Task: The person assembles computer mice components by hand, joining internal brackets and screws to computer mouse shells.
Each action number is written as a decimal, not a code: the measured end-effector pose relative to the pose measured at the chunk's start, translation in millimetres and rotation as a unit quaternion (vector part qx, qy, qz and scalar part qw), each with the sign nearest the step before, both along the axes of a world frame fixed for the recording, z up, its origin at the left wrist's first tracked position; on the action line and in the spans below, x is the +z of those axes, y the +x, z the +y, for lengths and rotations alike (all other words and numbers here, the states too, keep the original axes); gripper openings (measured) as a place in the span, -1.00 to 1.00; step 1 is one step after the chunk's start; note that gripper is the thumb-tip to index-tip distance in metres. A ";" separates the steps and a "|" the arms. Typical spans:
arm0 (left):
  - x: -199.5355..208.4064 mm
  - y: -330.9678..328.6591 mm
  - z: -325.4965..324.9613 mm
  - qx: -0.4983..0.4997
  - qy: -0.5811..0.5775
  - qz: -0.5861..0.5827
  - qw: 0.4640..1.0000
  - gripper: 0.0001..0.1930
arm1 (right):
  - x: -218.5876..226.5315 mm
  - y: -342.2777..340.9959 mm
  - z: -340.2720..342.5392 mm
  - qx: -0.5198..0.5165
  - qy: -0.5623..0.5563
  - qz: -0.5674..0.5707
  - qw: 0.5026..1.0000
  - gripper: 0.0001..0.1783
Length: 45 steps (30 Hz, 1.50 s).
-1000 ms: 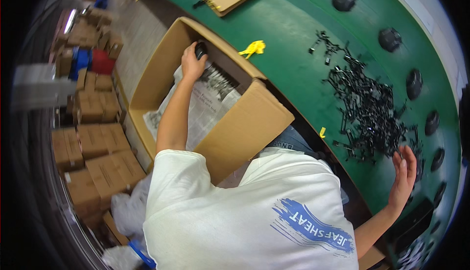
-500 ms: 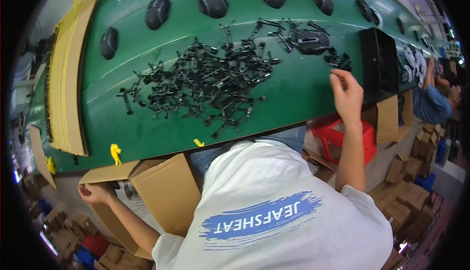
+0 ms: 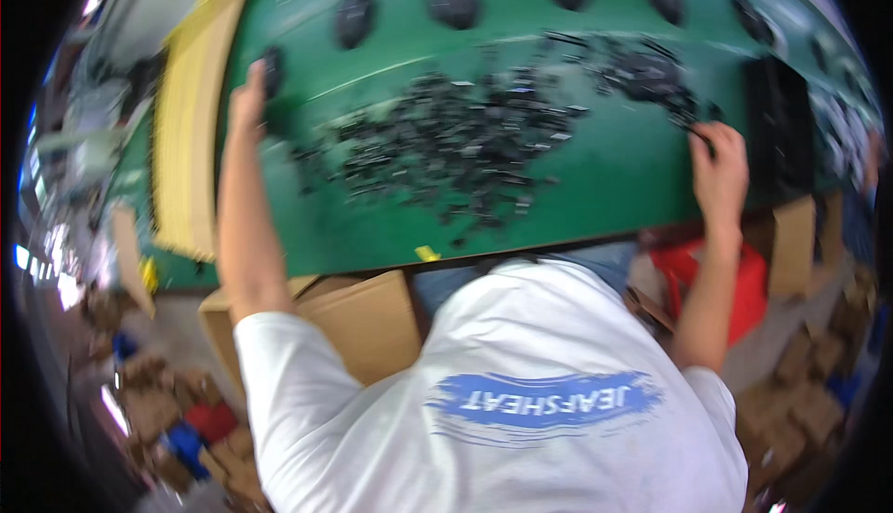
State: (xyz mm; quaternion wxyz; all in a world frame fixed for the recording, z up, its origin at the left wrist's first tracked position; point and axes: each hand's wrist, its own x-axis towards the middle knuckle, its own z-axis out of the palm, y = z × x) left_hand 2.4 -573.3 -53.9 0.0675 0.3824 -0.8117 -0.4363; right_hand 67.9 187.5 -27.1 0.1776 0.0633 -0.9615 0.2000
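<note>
My left hand [image 3: 246,106] is at the far left of the green table. Its blurred fingers close on the side of a black computer mouse [image 3: 273,70], the leftmost in a curved row. Thumb and fingers of my right hand [image 3: 722,167] are pinched together at a small black plastic part [image 3: 696,130], by the edge of a little cluster of such pieces [image 3: 682,106]. Just beyond that lies another black mouse [image 3: 648,77] with slim black parts around it. A wide heap of black plastic parts [image 3: 456,132] spreads between my hands.
More mice [image 3: 453,0] stand along the far side. Yellow-edged cardboard sheets [image 3: 197,122] are stacked at left, and a black box [image 3: 779,122] stands at right. An open carton [image 3: 367,322] and a red stool [image 3: 716,280] are below the near edge of the table [image 3: 595,206].
My left hand has risen from the carton below the table to the leftmost mouse. My right hand has come closer to the small black pieces. The whole view has shifted.
</note>
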 end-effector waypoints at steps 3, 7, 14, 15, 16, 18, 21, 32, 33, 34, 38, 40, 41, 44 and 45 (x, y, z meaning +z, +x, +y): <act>-15.4 -11.8 -46.6 -0.044 -0.141 -0.001 0.989 -0.25 | -6.1 -12.3 -4.4 0.021 -0.055 0.028 0.998 -0.87; -21.3 -28.9 -37.6 -0.086 -0.247 0.010 0.965 -0.10 | -5.3 3.0 1.1 -0.042 -0.031 0.019 0.998 -0.70; 8.8 63.7 -37.2 0.018 0.263 0.219 0.940 -0.58 | -4.5 26.2 25.6 -0.073 -0.033 -0.019 0.997 -0.77; 22.7 75.7 -12.9 0.007 0.324 0.245 0.914 -0.59 | -2.8 30.1 29.8 -0.089 -0.031 -0.023 0.995 -0.77; 42.7 95.5 25.2 0.011 0.335 0.269 0.903 -0.59 | -0.9 32.9 30.6 -0.099 -0.031 -0.028 0.994 -0.78; 72.1 158.7 61.0 -0.030 0.374 0.293 0.879 -0.56 | 8.0 33.0 20.9 -0.071 -0.038 -0.020 0.997 -0.77; 70.9 216.2 154.3 -0.046 0.497 0.273 0.822 -0.42 | 15.8 33.2 -21.5 0.025 -0.124 -0.079 0.989 -0.75; 52.4 247.6 360.4 -0.054 0.639 0.137 0.755 -0.31 | -10.6 29.8 -148.7 0.407 -0.055 -0.117 0.904 -0.69; 49.1 248.2 358.6 -0.060 0.649 0.131 0.747 -0.38 | -11.8 28.4 -146.2 0.398 -0.050 -0.122 0.908 -0.70; 48.2 247.2 356.9 -0.058 0.648 0.132 0.747 -0.38 | -12.7 27.5 -142.5 0.384 -0.043 -0.128 0.913 -0.72; 46.4 238.5 357.5 -0.073 0.619 0.118 0.773 -0.39 | -7.7 25.7 -131.8 0.335 -0.081 -0.157 0.925 -0.78; 47.2 231.9 361.7 -0.081 0.613 0.127 0.775 -0.40 | -4.0 27.2 -128.4 0.321 -0.091 -0.150 0.931 -0.79; 48.1 228.5 364.1 -0.094 0.605 0.121 0.782 -0.42 | -2.6 28.2 -126.1 0.309 -0.103 -0.143 0.935 -0.80; 48.5 219.8 374.9 -0.124 0.593 0.109 0.789 -0.44 | -9.9 28.1 -119.6 0.310 -0.129 -0.086 0.938 -0.81; 48.6 217.3 379.5 -0.138 0.587 0.103 0.791 -0.44 | -7.5 31.6 -116.0 0.309 -0.128 -0.086 0.938 -0.81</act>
